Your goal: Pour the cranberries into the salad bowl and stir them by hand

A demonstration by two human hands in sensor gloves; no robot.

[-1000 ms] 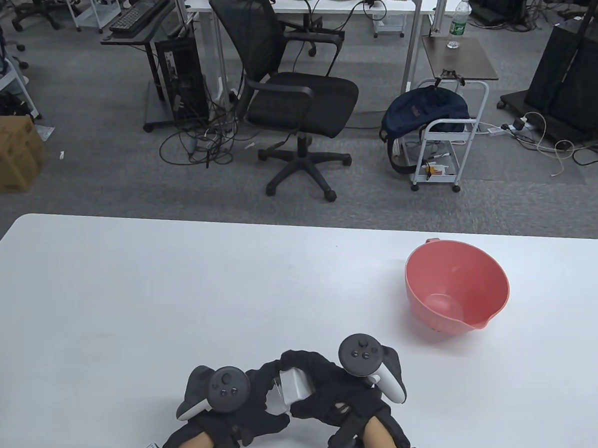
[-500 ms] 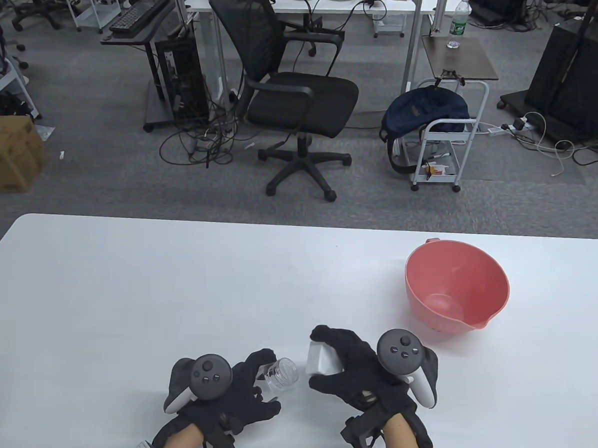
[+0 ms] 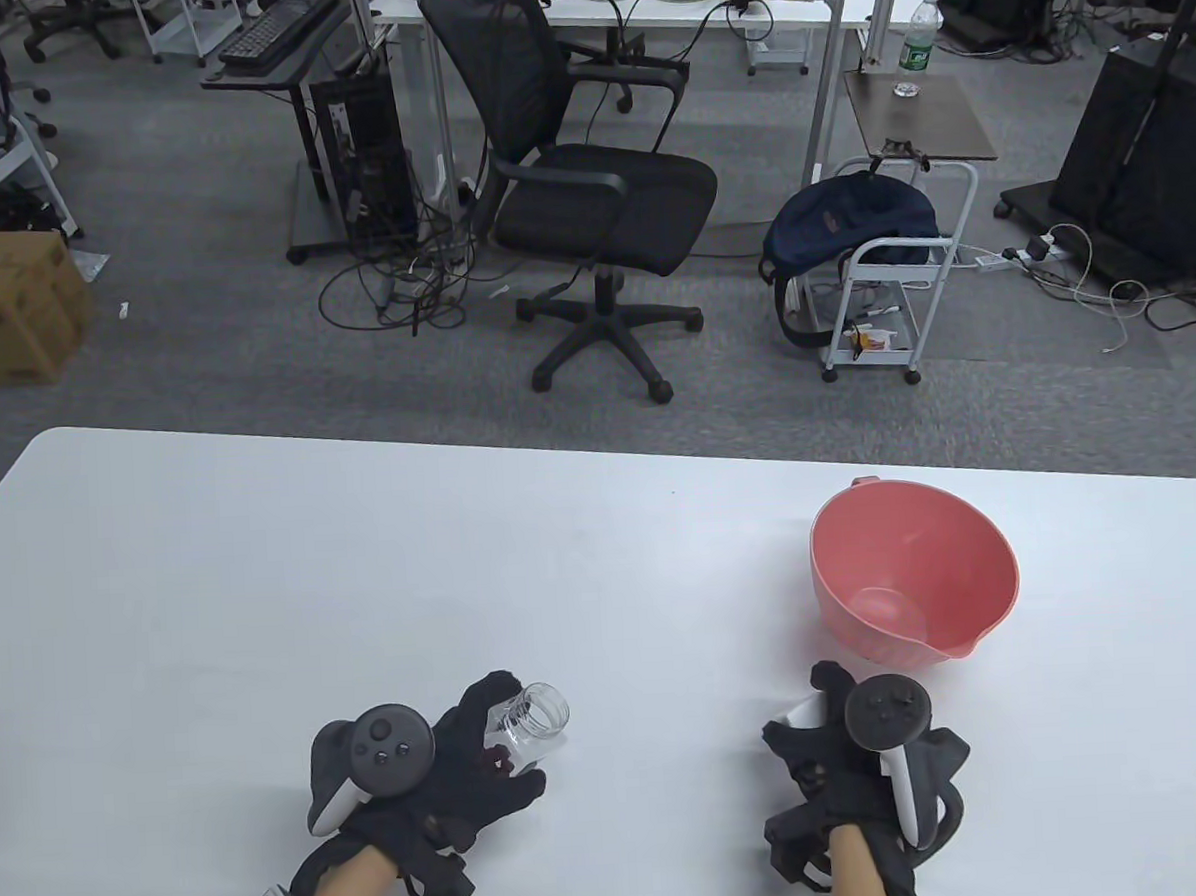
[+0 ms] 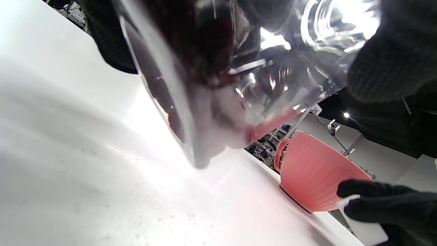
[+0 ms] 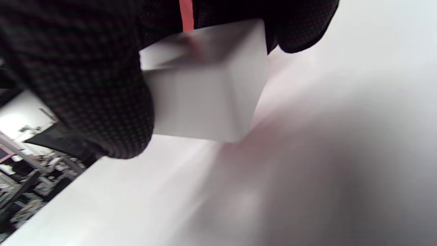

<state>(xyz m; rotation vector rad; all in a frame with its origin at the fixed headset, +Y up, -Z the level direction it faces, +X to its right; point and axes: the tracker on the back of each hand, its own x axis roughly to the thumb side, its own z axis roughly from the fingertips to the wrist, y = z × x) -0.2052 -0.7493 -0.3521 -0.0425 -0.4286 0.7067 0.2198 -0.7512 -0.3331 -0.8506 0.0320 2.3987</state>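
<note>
Table view: my left hand (image 3: 475,775) sits near the front edge of the white worktop (image 3: 365,580), its grip curled round a clear jar (image 3: 530,724) that leans with its open mouth pointing up and to the right. My fingers wrap the jar's lower body, and the threaded neck stands free beyond them. A grey tracker (image 3: 374,755) rides on the back of that hand.

My right hand (image 3: 825,767) is well apart from the left, further along the worktop and just in front of the salad bowl (image 3: 915,577). Its grip is closed on a white lid (image 3: 800,716), of which only a pale corner peeks out between my gloved fingers from above. The pink bowl stands upright with its pouring spout turned towards me; I can see nothing lying in it.

In the left wrist view the jar (image 4: 239,68) fills the top of the frame, tilted, with the cranberries (image 4: 205,44) showing as a dark red mass against its wall, inside the jar. Beyond it the bowl (image 4: 314,171) stands on the worktop, and my right hand (image 4: 392,208) appears beside it with the lid's white edge (image 4: 365,229) under the fingers.

In the right wrist view the lid (image 5: 205,89) is a blocky white piece held between my gloved fingers (image 5: 85,78) just above the worktop (image 5: 307,171); I cannot tell whether it touches the surface.
</note>
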